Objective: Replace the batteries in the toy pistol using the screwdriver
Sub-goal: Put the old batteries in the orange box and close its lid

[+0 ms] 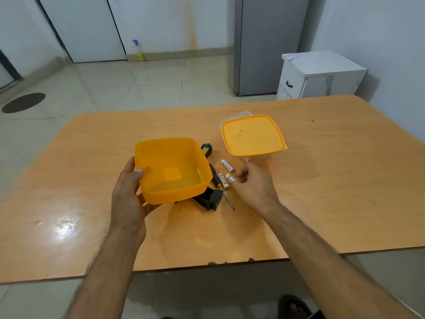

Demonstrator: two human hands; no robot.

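Observation:
My left hand (pixel 128 194) grips the near-left rim of an empty orange plastic box (pixel 172 169), held tilted above the table. Under the box lies the black toy pistol (pixel 210 199), mostly hidden; its grip end shows at the box's near corner and another part (pixel 206 149) at the far side. A screwdriver (pixel 222 186) with a black and yellow handle lies beside it, tip towards me. Three white batteries lie to the right: one (pixel 227 165) further away, one (pixel 223 180) by the screwdriver, one (pixel 231 177) at the fingertips of my right hand (pixel 251 183), whose fingers are curled.
An orange lid (pixel 253 137) rests on a clear container (pixel 234 116) at the table's middle right. The wooden table (pixel 92 180) has a chipped near edge. Beyond it stand a white cabinet (pixel 319 74) and a grey fridge (pixel 269 42).

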